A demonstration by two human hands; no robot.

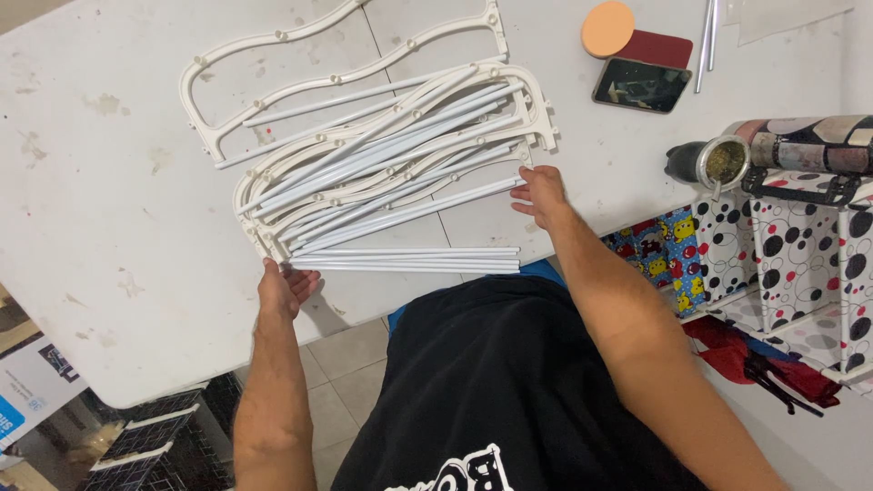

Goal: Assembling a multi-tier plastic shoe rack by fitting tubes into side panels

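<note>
A scuffed white tabletop (118, 182) fills most of the view, standing over a tiled floor with wire grid panels (145, 445) stacked below its left edge. At the near left, the left hand (284, 289) rests open at the tabletop's edge, its grip wide and closed on nothing, fingertips just touching the left ends of a bundle of loose white rods (405, 260) lying straight and parallel. Directly beyond that grip lies a pile of white plastic rack frames (382, 155) with more rods strewn across them at crossing angles, and beyond the pile a single wavy frame (273, 64) lies flat by itself. None of the rods look seated in a frame, so by the look of it the parts are only sorted and laid out, with the joining of rods to frames left to do. To the right of the bundle, the right hand (541, 194) has its fingers spread loosely, its grip wide too, fingertips touching the right end of a rod in the pile. Beyond that grip sit an orange round sponge (607, 27) and a dark phone (642, 85); to its right stands a dotted fabric shelf unit (800, 264).
</note>
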